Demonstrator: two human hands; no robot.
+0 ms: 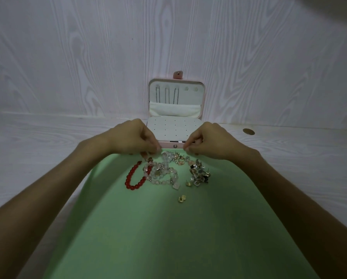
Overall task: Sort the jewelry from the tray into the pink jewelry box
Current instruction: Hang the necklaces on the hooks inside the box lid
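Note:
The pink jewelry box (169,145) stands open against the wall. Three thin chains hang in its lid (176,97), and a white perforated earring panel (172,128) lies in its base. The green tray (158,228) lies in front of it and holds a red bead bracelet (132,178), a heap of pale bead bracelets (162,172), a pile of earrings (198,174) and a loose gold earring (182,198). My left hand (136,137) and my right hand (208,140) hover at the box's front edge, above the tray's far end. Their fingertips are pinched, and whatever they may hold is too fine to see.
A white wood-grain table (37,141) runs under the tray and meets a matching wall (88,57) behind the box. A round cable hole (248,131) sits in the tabletop to the right of the box.

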